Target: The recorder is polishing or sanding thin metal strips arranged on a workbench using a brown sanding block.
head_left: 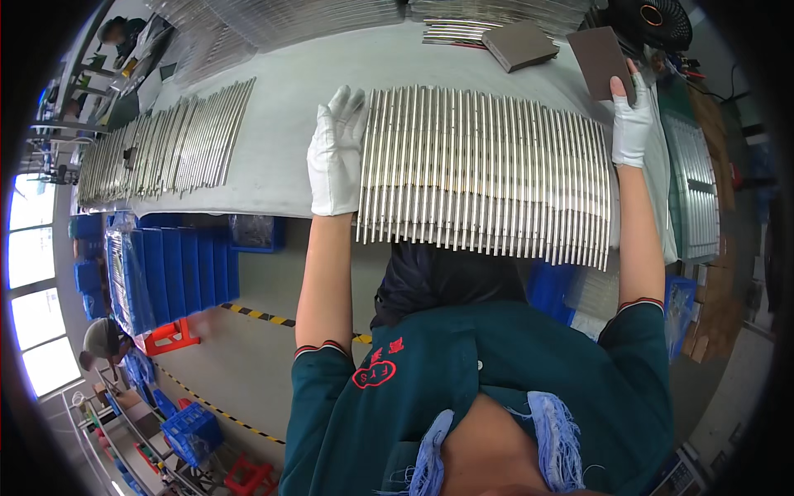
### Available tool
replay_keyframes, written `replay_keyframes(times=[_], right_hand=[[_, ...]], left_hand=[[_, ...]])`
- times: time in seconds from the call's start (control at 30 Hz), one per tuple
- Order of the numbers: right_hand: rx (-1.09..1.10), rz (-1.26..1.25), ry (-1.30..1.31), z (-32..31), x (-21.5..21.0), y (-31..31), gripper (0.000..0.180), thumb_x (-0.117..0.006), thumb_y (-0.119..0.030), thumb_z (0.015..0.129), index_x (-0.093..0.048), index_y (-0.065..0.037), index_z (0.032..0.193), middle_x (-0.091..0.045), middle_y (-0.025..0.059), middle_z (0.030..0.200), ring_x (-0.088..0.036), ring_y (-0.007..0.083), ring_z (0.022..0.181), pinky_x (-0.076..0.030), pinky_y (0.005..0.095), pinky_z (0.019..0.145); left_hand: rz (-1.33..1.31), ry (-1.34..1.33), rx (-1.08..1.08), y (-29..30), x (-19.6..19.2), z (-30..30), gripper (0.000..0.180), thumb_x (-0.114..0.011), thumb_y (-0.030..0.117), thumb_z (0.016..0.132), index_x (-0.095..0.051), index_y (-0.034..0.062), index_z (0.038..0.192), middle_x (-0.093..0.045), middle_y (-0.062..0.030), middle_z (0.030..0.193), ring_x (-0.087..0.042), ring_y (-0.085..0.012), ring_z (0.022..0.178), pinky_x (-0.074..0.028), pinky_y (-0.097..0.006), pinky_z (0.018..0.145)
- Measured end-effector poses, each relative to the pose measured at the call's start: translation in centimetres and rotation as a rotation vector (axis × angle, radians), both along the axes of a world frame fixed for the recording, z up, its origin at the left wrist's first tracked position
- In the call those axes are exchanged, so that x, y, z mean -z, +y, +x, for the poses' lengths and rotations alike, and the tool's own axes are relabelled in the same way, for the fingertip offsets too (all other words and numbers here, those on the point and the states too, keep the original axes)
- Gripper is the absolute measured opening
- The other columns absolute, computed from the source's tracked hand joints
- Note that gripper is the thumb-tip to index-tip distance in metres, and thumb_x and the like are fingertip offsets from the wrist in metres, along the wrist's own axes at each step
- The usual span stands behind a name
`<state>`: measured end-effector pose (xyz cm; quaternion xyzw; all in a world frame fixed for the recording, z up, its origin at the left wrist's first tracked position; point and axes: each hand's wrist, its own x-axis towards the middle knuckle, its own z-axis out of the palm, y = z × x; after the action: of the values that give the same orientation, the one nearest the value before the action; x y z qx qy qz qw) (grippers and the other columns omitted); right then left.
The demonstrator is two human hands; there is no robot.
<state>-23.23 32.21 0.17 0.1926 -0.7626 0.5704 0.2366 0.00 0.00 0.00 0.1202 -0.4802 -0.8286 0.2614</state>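
Observation:
A wide row of slim silvery metal rods (488, 169) lies side by side on the table in front of me, their near ends reaching over its edge. My left hand (334, 157), in a white glove, rests along the row's left side with its fingers stretched out, holding nothing. Beyond the row's far right corner, my right hand (632, 124) grips a flat, dark brown rectangular pad (599, 62) that looks like a sanding sponge. The thumb and a fingertip of that glove are bare. A similar brown block (519, 45) sits at the back of the table.
More metal rods (178, 140) lie on the pale tabletop (285, 91) at the left. Clear plastic-wrapped rods (273, 33) are piled at the back. A black fan (651, 18) stands at the far right. Blue crates (178, 269) are below the table, and a person (106, 341) is at lower left.

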Motion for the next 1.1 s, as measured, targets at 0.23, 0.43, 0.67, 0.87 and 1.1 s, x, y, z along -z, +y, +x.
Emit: replay_keyframes(times=[0.23,0.43,0.67,0.87,1.1], right_hand=[[0.031,0.076,0.049,0.3,-0.6,-0.1,0.048,-0.067,-0.027,0.091,-0.054,-0.006,0.133,-0.061,0.008,0.123,-0.056,0.0137,0.111,-0.042,0.0259,0.097],[0.055,0.088,0.024,0.2,-0.4,-0.1,0.049,-0.067,-0.028,0.091,-0.054,-0.006,0.133,-0.061,0.008,0.124,-0.055,0.0136,0.112,-0.041,0.026,0.097],[0.037,0.077,0.047,-0.4,0.0,0.3,0.049,-0.067,-0.031,0.091,-0.055,-0.008,0.132,-0.061,0.0082,0.124,-0.055,0.015,0.112,-0.041,0.0268,0.098],[0.013,0.039,0.007,-0.4,0.1,0.2,0.047,-0.066,-0.026,0.092,-0.054,-0.005,0.132,-0.057,0.0075,0.127,-0.054,0.0155,0.114,-0.04,0.0275,0.1],[-0.014,0.016,-0.038,-0.7,0.1,0.3,0.05,-0.066,-0.026,0.092,-0.052,-0.002,0.133,-0.057,0.0085,0.127,-0.054,0.0153,0.114,-0.04,0.0273,0.1]], left_hand=[[0.023,0.016,-0.004,-0.2,0.1,0.0,0.063,-0.038,0.044,0.101,-0.035,-0.0064,0.139,-0.04,-0.0256,0.138,-0.035,-0.0322,0.135,-0.026,-0.041,0.116],[-0.002,-0.005,-0.028,0.0,0.1,-0.3,0.063,-0.038,0.044,0.101,-0.037,-0.0076,0.138,-0.043,-0.0252,0.137,-0.039,-0.032,0.132,-0.029,-0.04,0.115],[-1.42,-0.227,-0.147,-1.6,-0.8,-3.7,0.04,-0.054,0.034,0.096,-0.058,0.0055,0.124,-0.057,-0.021,0.126,-0.047,-0.039,0.125,-0.039,-0.044,0.104],[-1.789,0.055,-0.062,0.9,-1.2,-7.6,0.046,-0.058,0.037,0.092,-0.057,0.0018,0.121,-0.061,-0.0183,0.119,-0.049,-0.0411,0.123,-0.04,-0.046,0.103],[-1.851,-0.03,-0.006,-0.6,-0.2,-6.7,0.048,-0.057,0.038,0.092,-0.056,0.0023,0.124,-0.059,-0.0166,0.123,-0.046,-0.0395,0.126,-0.035,-0.048,0.108]])
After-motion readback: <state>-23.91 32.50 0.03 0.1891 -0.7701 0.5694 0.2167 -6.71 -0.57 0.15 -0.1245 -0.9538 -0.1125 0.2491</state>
